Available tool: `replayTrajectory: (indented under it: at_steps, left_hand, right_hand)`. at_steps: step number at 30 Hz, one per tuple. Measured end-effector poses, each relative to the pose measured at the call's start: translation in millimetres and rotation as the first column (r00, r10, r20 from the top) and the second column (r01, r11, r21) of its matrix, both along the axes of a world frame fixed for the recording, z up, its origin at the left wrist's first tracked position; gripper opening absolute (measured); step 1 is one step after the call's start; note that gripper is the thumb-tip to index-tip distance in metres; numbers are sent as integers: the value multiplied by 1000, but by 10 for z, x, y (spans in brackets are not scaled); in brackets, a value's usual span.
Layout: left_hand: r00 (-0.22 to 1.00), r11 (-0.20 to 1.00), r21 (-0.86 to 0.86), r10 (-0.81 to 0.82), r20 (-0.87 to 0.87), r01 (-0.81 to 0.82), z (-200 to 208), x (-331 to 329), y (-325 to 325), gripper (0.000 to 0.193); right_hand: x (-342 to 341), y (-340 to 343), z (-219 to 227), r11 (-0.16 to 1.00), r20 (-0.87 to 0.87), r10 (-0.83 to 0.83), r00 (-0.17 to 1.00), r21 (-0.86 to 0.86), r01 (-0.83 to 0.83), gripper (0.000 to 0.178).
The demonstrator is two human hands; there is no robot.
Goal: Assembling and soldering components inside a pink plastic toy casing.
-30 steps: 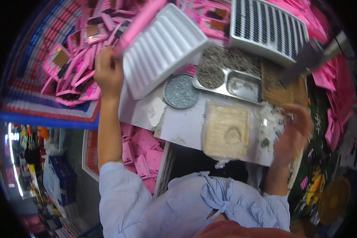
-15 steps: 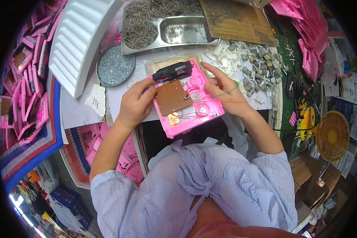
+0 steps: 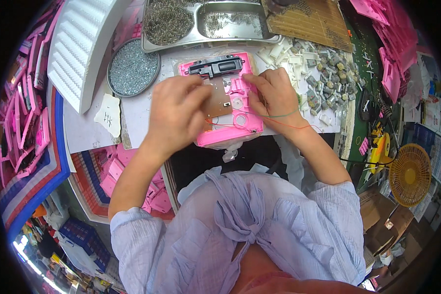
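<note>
A pink plastic housing (image 3: 222, 135) lies in front of me on a crumpled clear plastic bag. Across its far end sits a black slotted part (image 3: 224, 66). A brown circuit board (image 3: 219, 105) rests inside, partly covered by my left hand (image 3: 178, 109), whose curled fingers are blurred over the board's left side. My right hand (image 3: 275, 97) grips the housing's right wall, with thumb and forefinger at its inner edge. Thin green and orange-red wires (image 3: 291, 125) run from the housing across my right wrist.
A round dish of small silvery screws (image 3: 134, 67) and a metal tray (image 3: 278, 38) of small parts lie beyond. White plastic pieces (image 3: 290, 63) and small motors (image 3: 328, 78) are heaped at right. White foam (image 3: 78, 54) stands left; a yellow fan (image 3: 409, 175) is far right.
The housing has turned straighter and now lies down on the plastic bag. My left hand has moved from its left edge to above the circuit board; my right hand stays on the right side.
</note>
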State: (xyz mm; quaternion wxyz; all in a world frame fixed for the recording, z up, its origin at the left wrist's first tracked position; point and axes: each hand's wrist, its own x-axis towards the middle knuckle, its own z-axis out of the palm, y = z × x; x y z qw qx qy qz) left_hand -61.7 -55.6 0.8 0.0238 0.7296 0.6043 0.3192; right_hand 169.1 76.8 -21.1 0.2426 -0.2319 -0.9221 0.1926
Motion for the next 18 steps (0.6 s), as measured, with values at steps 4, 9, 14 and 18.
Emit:
replayTrajectory:
  at_steps: [4,9,14,18]
  left_hand:
    - [993,996,-88,-29,-113,19,-22,257,137,37]
    - [989,993,-120,2,-147,-20,-70,254,116,38]
    - [1000,979,-205,-10,9,11,0,276,148,39]
    - [976,965,-148,-207,67,215,31,462,-83,39]
  right_hand:
    - [-14,13,-7,1000,-33,10,999,-11,-10,39]
    - [171,-10,340,967,91,141,986,-227,-117,42]
    - [547,-218,581,844,79,371,925,-444,-300,40]
    - [506,-537,462,795,-58,521,851,-329,-509,37]
